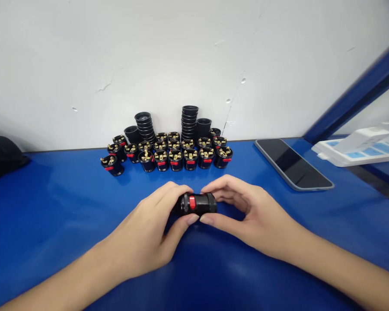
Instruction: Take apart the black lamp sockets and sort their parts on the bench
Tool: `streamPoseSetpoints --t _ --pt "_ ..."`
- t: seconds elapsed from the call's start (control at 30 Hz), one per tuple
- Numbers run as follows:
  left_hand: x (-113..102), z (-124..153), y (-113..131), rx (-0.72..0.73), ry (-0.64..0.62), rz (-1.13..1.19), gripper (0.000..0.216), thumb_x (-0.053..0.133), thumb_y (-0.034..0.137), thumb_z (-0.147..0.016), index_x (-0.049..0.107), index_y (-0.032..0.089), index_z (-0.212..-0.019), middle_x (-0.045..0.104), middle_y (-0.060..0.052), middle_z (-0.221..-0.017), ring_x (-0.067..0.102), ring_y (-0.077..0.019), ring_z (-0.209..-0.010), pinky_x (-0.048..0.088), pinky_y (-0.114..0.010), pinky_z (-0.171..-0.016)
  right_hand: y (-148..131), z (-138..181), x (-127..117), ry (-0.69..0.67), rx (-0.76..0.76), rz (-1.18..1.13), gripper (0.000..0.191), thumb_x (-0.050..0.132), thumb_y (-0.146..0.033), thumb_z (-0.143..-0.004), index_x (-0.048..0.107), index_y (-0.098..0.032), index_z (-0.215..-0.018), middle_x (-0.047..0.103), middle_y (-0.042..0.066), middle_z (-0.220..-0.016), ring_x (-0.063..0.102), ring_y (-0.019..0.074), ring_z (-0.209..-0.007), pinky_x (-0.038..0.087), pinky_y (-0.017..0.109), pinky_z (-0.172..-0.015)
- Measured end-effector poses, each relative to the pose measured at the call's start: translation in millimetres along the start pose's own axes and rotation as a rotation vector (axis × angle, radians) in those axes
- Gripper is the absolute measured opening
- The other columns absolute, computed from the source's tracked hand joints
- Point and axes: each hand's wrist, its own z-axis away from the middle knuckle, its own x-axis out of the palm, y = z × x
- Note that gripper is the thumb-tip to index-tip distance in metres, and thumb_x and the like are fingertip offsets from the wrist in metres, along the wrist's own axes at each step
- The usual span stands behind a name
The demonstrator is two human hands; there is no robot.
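Observation:
Both my hands grip one black lamp socket with a red tab, lying on its side just above the blue table. My left hand wraps its left end, thumb underneath. My right hand pinches its right end with fingers curled over the top. Behind it stand several black socket bases with brass contacts and red tabs, in rows.
Stacks of black threaded rings rise behind the rows against the white wall. A phone lies face up at the right. A white and blue tray sits far right. A dark object rests at the left edge.

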Motion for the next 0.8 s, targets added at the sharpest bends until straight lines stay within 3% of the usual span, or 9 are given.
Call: streamPoseSetpoints --t 0.2,0.43,0.63,0.73,0.8 --pt "2.1 -0.1 1.1 0.046 -0.024 0.003 0.025 0.044 0.022 -0.109 0.043 0.027 -0.133 0.062 -0.004 -0.112 0.06 -0.0208 -0.096 0.053 -0.037 -0.085 -2.8 2.0 -2.2 -0.014 -0.137 0.206 0.019 0.077 -0.028 -0.096 0.066 -0.024 -0.111 0.072 0.003 -0.108 0.073 0.019 -0.098 0.062 0.033 -0.087" --pt "-2.0 1.1 3.0 0.079 -0.034 -0.056 0.018 0.04 0.024 -0.111 0.044 0.026 -0.128 0.064 -0.007 -0.113 0.062 -0.0231 -0.096 0.053 -0.04 -0.084 -5.0 4.7 0.5 0.001 -0.243 0.299 0.019 0.073 -0.022 -0.099 0.062 -0.024 -0.114 0.069 0.003 -0.106 0.07 0.0186 -0.096 0.059 0.032 -0.085" --pt "-3.2 0.8 6.0 -0.014 -0.071 0.081 0.012 0.038 0.028 -0.112 0.049 0.024 -0.11 0.063 -0.003 -0.101 0.06 -0.0199 -0.087 0.052 -0.036 -0.08 -2.2 6.0 0.1 -0.033 -0.38 0.407 0.025 0.067 -0.017 -0.102 0.054 -0.027 -0.121 0.066 0.005 -0.113 0.069 0.0198 -0.103 0.06 0.033 -0.089" --pt "-2.0 0.6 4.6 0.004 -0.05 0.072 0.01 0.039 0.028 -0.112 0.049 0.025 -0.112 0.062 -0.002 -0.103 0.06 -0.0195 -0.087 0.051 -0.035 -0.081 -1.0 4.5 -0.5 -0.03 -0.416 0.461 0.028 0.064 -0.017 -0.103 0.052 -0.028 -0.125 0.064 0.006 -0.119 0.068 0.0199 -0.111 0.059 0.034 -0.096" --pt "-0.9 0.5 2.8 0.031 -0.028 0.023 0.011 0.04 0.026 -0.111 0.048 0.025 -0.119 0.063 -0.003 -0.108 0.06 -0.0205 -0.091 0.051 -0.036 -0.083 -0.7 2.8 -1.3 -0.01 -0.392 0.489 0.039 0.072 -0.025 -0.099 0.05 -0.027 -0.132 0.064 0.008 -0.126 0.066 0.0236 -0.119 0.058 0.038 -0.101"
